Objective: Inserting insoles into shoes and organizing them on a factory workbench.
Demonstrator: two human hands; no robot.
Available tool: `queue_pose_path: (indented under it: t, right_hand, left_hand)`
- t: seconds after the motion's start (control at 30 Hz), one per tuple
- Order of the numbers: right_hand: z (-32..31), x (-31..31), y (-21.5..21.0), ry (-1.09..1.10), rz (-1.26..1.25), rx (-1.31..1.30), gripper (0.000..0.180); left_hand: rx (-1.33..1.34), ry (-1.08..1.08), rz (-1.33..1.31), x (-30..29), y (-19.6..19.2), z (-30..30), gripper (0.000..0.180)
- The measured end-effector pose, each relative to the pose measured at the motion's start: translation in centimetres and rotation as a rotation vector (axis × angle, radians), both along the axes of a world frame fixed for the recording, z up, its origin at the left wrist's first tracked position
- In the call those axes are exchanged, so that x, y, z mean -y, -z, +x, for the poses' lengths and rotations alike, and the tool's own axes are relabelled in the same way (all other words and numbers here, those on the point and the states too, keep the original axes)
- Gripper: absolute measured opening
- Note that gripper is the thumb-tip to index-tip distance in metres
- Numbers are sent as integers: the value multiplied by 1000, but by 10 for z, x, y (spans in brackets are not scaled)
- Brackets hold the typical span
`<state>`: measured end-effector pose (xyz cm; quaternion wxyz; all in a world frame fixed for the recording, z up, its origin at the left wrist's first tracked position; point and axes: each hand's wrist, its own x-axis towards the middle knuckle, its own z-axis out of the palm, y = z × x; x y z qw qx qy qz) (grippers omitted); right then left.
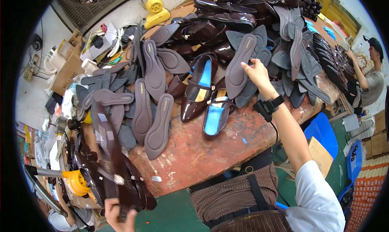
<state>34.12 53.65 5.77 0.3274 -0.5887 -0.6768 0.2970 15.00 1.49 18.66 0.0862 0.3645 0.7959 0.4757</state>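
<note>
My right hand (257,74), fingers pinched, grips the edge of a grey padded insole (241,66) above a heap of similar insoles. Left of it on the table is a pair of dark burgundy patent shoes: one shoe (195,98) lies beside the other shoe (214,115), both with blue lining pieces inside. At the lower left, my left hand (118,216) is slightly blurred, thumb and fingers apart, nothing visible between them. It is just below a pile of burgundy shoes (135,191), where one strapped shoe is smeared by motion.
Loose insoles (142,110) cover the table's left side; burgundy shoes (227,19) are heaped at the back. A yellow blower (156,12) stands behind. A co-worker (370,76) handles shoes at far right. Blue plastic chairs (323,134) stand beside the worn red tabletop (194,159).
</note>
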Motion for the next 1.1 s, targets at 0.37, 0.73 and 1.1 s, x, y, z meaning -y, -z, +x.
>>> queue_pose_path:
  t: [0.37, 0.73, 1.1]
  right_hand:
    - [42, 0, -22, -462, -716, -1032, 29]
    - [71, 44, -69, -486, -556, -1190, 14]
    - [115, 94, -79, -619, -825, -1284, 20]
  left_hand:
    - [-357, -131, -853, 22, 39, -26, 40]
    - [-462, -189, -387, -73, 39, -3, 77]
    - [764, 324, 446, -366, 37, 109, 35]
